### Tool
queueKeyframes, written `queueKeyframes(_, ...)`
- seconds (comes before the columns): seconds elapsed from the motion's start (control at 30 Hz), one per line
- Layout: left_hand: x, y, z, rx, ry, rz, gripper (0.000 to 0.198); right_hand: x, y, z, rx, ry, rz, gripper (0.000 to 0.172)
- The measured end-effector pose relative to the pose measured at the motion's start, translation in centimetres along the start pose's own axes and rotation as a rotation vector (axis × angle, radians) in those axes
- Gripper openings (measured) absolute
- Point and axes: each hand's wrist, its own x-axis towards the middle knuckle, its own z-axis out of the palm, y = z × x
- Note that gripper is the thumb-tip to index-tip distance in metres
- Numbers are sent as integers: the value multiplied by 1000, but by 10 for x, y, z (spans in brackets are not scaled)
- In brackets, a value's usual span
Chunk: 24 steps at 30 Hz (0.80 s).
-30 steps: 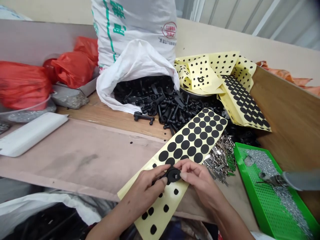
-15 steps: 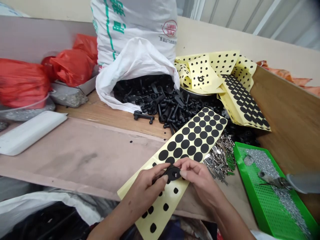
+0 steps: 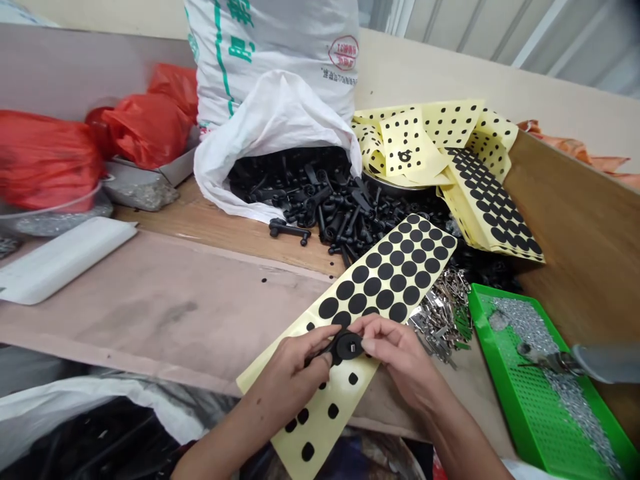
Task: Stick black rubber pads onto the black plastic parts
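Observation:
My left hand point(image 3: 293, 367) grips a black crank handle point(image 3: 327, 349) between thumb and fingers. A round black pad point(image 3: 345, 348) lies over the handle's round end, and a small square metal piece shows through its middle. My right hand point(image 3: 395, 350) pinches the edge of this pad with thumb and fingertips. Beneath both hands lies a yellow sheet of round black stickers point(image 3: 380, 283). Large discs cover its far part, while only small black dots show on its near part. My fingers partly hide the handle's arm.
A white sack point(image 3: 280, 113) spills black crank handles point(image 3: 345, 213) behind the sheet. Metal clips point(image 3: 443, 317) lie to the right, beside a green tray point(image 3: 530, 400) of small metal pieces. More sticker sheets point(image 3: 493, 200) are stacked at back right. Red bags point(image 3: 150, 127) stand left.
The round pad now faces up more fully over the handle's end. My left thumb has drawn back from it slightly, and the right hand has barely moved.

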Motion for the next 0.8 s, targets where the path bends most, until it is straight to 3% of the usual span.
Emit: queueKeyframes(0.8, -1, 7, 5, 135, 72, -23, 41, -1, 2, 4, -72, 27, -40, 12)
